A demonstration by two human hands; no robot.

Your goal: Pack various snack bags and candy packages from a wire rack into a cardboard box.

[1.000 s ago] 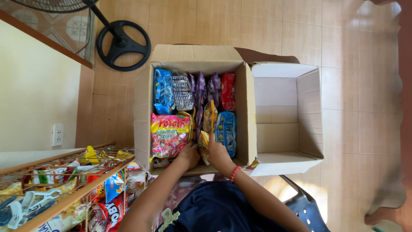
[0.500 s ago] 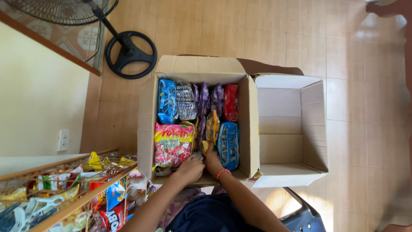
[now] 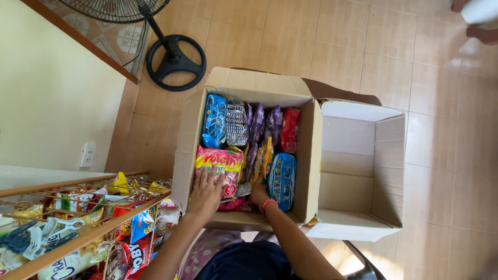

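Fingers of my left hand (image 3: 205, 194) are spread flat and open on the lower edge of the pink-and-yellow snack bag (image 3: 218, 167), pressing on it rather than gripping; nothing is pinched between them. My right hand (image 3: 258, 193), with a red bead bracelet (image 3: 267, 204) at the wrist, is pushed down between that bag and the blue snack bag (image 3: 281, 180), and its fingertips are buried among the packets, so I cannot tell whether they are curled around something or loose.

Both hands sit at the near end of the open cardboard box (image 3: 187, 155), which stands on the tiled floor (image 3: 363, 57). The pink-and-yellow bag lies directly ahead of my left fingers, its long axis running across the box from left to right, so my left hand is the nearer one to it. The blue bag stands just to the right of my right hand, its long axis pointing away from me toward the far end of the box. Beyond them a blue packet (image 3: 214, 120), a silver packet (image 3: 236, 124), purple packets (image 3: 264, 124) and a red packet (image 3: 290, 129) stand packed side by side.

A second cardboard box (image 3: 358, 171), white inside, touches the first on its right. To my left a wire rack (image 3: 78, 207) holds more snacks, and a fan base (image 3: 175, 63) stands on the floor past the box.
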